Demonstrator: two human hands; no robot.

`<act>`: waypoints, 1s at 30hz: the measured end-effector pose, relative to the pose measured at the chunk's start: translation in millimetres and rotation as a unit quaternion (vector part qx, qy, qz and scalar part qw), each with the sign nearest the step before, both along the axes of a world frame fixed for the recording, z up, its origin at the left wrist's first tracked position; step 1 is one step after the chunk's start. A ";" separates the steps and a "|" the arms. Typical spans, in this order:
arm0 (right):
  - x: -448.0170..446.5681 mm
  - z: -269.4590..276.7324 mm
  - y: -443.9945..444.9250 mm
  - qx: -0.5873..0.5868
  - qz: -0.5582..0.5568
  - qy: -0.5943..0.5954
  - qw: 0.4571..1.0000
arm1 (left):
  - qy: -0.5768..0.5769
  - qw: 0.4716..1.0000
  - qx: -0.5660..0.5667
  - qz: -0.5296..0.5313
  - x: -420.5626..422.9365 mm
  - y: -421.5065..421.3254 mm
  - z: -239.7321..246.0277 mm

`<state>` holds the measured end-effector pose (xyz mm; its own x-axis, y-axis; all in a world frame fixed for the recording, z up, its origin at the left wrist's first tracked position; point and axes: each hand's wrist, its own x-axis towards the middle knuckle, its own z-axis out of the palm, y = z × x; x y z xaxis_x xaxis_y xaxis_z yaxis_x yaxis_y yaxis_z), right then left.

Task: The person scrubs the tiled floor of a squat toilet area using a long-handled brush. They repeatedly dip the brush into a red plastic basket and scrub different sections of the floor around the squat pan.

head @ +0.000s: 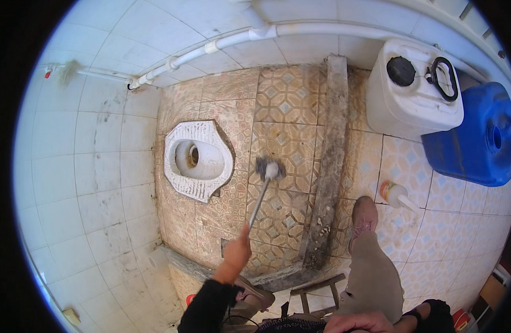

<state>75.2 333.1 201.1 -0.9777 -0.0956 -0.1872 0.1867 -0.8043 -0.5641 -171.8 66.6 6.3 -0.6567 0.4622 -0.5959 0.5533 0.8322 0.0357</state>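
Note:
My left hand point(238, 251) is closed around the handle of a toilet brush point(259, 200). Its blurred grey head point(270, 168) touches the stained patterned floor tiles point(286, 143), to the right of a white squat toilet pan point(205, 187). Brown stains mark the pan's drain hole. At the bottom edge, my right hand point(357, 322) lies across my lap, partly cut off, and its fingers are not clear. A white bottle with a colourful label point(390, 193) lies on the tiles beyond my right shoe point(365, 214).
A raised grimy ledge point(330, 158) borders the toilet area. Beyond it stand a white jerrycan point(413, 98) with a black cap and a blue plastic container point(467, 145). White pipes point(234, 39) run along the tiled wall. A small wooden stool point(318, 291) is near my feet.

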 end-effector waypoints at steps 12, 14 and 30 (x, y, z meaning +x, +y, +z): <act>6.1 -3.1 3.3 -0.004 0.002 0.028 1.000 | 0.020 0.986 0.106 0.128 11.1 -98.7 -10.3; 6.8 -4.4 4.8 0.003 0.007 0.032 0.999 | 0.025 0.986 0.111 0.125 13.7 -119.7 -0.5; 6.4 -4.6 3.4 -0.003 -0.005 0.007 1.000 | 0.009 0.996 -0.084 0.007 -50.4 -128.2 39.4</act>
<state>81.6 336.6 196.5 -0.9809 -0.0877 -0.1735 0.1716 -0.8097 -0.5612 -222.2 -61.6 45.7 -0.6730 0.3485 -0.6524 0.5415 0.8330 -0.1136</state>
